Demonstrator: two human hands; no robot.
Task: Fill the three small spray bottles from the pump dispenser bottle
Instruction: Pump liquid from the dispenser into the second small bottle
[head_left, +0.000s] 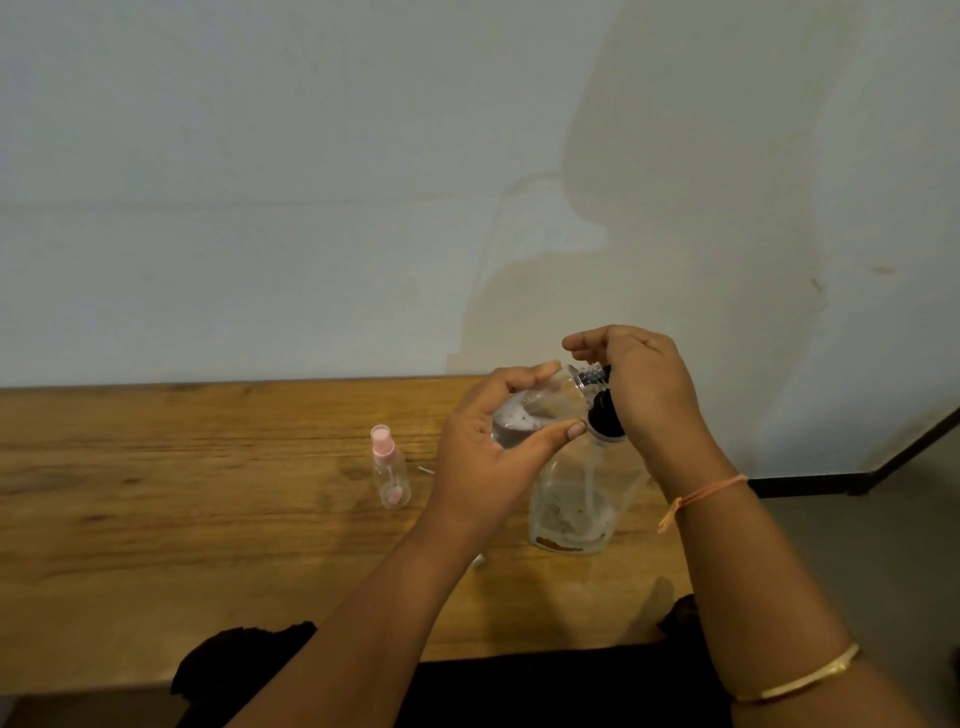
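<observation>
A clear pump dispenser bottle (571, 504) stands on the wooden table (208, 493) with its black and silver pump head (600, 405) at the top. My right hand (644, 389) curls over the pump head from the right. My left hand (493, 447) holds a small clear spray bottle (524, 415) tilted, its open mouth right by the pump nozzle. A second small spray bottle (389, 467) with a pink cap stands upright on the table, left of my left hand. No third small bottle is in view.
The table butts against a pale wall (311, 208). A small white piece (478, 560) lies on the table under my left forearm. Dark cloth (249, 654) hangs over the table's near edge. Grey floor (893, 545) shows past the table's right end.
</observation>
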